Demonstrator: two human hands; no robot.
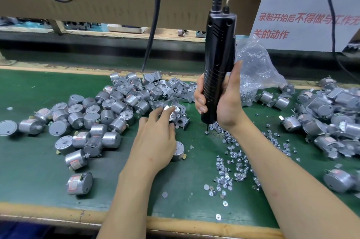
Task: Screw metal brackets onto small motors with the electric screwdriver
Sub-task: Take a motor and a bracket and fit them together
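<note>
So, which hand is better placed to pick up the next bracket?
Left. The left hand is free and its fingers touch a bracket in the pile; the right hand grips the screwdriver above the screws.

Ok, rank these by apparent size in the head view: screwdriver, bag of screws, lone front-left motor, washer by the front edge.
1. The screwdriver and the bag of screws: too close to rank; the bag sits farther back, partly hidden.
2. The lone motor.
3. The washer.

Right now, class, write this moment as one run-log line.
right hand: grips electric screwdriver, bit down by loose screws | left hand: touches bracket | motors: piled on green mat
</note>
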